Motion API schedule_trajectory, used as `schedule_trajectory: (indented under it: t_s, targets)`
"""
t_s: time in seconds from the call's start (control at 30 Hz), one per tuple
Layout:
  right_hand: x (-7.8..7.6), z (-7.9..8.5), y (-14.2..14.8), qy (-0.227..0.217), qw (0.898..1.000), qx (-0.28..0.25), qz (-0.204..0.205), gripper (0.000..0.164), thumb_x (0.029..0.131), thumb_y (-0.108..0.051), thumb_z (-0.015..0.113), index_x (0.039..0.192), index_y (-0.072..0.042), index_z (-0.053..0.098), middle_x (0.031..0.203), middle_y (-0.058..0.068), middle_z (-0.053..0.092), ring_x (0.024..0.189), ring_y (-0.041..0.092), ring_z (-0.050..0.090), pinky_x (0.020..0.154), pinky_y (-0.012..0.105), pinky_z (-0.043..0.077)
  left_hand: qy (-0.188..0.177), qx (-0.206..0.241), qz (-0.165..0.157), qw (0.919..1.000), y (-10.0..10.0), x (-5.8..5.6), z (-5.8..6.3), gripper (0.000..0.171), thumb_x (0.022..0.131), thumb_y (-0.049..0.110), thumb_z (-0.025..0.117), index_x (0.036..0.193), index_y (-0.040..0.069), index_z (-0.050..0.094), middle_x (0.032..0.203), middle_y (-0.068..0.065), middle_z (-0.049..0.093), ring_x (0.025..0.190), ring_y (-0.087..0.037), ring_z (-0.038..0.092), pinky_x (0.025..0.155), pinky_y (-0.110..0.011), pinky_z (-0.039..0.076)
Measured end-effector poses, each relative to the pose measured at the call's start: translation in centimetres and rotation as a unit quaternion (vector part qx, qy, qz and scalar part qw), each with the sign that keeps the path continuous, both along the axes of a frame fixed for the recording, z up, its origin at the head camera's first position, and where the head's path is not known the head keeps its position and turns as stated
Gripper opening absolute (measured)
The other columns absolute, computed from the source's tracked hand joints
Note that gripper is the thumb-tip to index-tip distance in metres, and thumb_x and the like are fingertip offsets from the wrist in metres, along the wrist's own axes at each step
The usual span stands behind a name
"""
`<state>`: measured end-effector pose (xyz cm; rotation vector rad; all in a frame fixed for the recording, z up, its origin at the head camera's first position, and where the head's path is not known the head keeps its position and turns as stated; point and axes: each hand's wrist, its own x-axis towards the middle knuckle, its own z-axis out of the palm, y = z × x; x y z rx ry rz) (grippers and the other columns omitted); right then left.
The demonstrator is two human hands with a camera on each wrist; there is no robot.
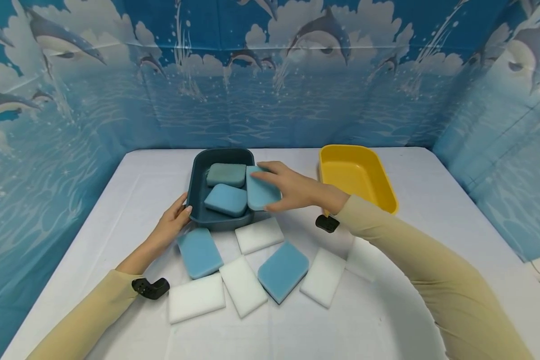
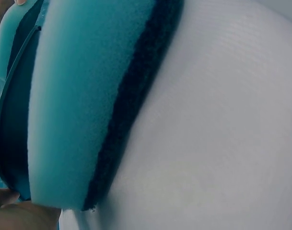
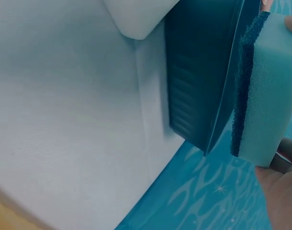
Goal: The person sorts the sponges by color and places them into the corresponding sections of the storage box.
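My right hand (image 1: 297, 189) grips a blue sponge (image 1: 261, 189) between thumb and fingers, over the right rim of a dark teal tub (image 1: 198, 212). In the right wrist view that sponge (image 3: 273, 91) shows its dark scouring layer, raised beside the tub wall. Two more sponges are inside the tub, a blue one (image 1: 227, 200) and a greener-looking one (image 1: 226, 175). My left hand (image 1: 171, 222) holds the tub's left side, thumb at the rim. Close to that hand, a blue sponge (image 1: 200, 253) lies against the tub's front; it looms large in the left wrist view.
Several white sponges (image 1: 243, 286) lie spread on the white-covered table (image 1: 342, 330), with another blue sponge (image 1: 283, 271) among them. A yellow tub (image 1: 357, 172) stands at the back right. Behind the table hangs a dolphin-print cloth (image 1: 270, 110).
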<state>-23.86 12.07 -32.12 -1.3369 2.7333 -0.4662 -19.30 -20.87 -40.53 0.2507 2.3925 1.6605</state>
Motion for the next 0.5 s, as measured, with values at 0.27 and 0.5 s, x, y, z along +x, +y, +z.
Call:
schedule_trajectory:
  t_s: [0.27, 0.5]
  targets:
    - [-0.5, 0.2, -1.2, -0.002, 1.0, 0.009, -0.006, 0.077, 0.082, -0.038, 0.069, 0.146, -0.013, 0.033, 0.154, 0.019, 0.018, 0.14, 0.034, 0.023, 0.11, 0.049, 0.037, 0.006, 0.001, -0.005, 1.0, -0.1, 0.0, -0.1, 0.062, 0.103, 0.026, 0.032, 0.151, 0.007, -0.001, 0.154, -0.03, 0.013, 0.141, -0.042, 0.021, 0.111, -0.05, 0.028]
    - [-1.1, 0.5, -1.8, 0.007, 1.0, 0.003, 0.007, 0.076, 0.083, -0.037, 0.067, 0.146, -0.011, 0.032, 0.154, 0.021, 0.018, 0.14, 0.036, 0.024, 0.11, 0.05, 0.036, 0.011, -0.003, -0.007, 0.9999, -0.3, -0.1, -0.1, 0.061, 0.103, 0.026, 0.032, 0.152, 0.007, 0.0, 0.155, -0.027, 0.011, 0.142, -0.042, 0.021, 0.111, -0.05, 0.028]
